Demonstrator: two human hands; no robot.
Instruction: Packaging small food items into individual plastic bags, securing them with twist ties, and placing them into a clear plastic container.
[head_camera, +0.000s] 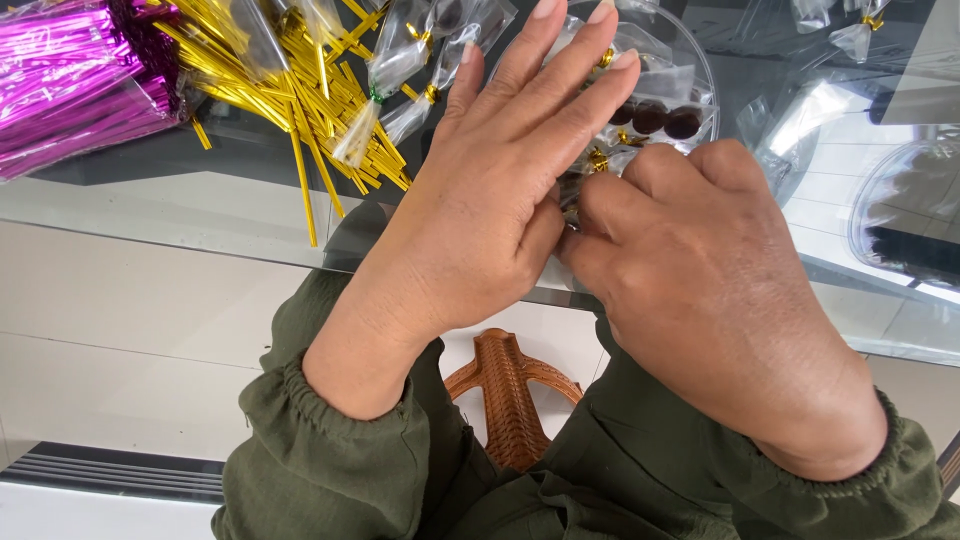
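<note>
My left hand (490, 190) lies over the edge of a glass table (170, 200), fingers stretched out and thumb tucked in toward a small clear plastic bag (572, 195) pinched between both hands. My right hand (700, 280) is curled, its fingertips and thumb gripping the same bag where the hands meet. Most of the bag is hidden by the hands. Just beyond my fingers a clear round plastic container (690, 70) holds dark round sweets (655, 118) and tied bags.
A heap of gold twist ties (290, 70) and a bundle of magenta twist ties (70, 80) lie at the left. Tied clear bags (400, 60) rest on the gold ties. More clear bags (810, 110) lie at the right. A brown wicker chair (510, 390) shows below.
</note>
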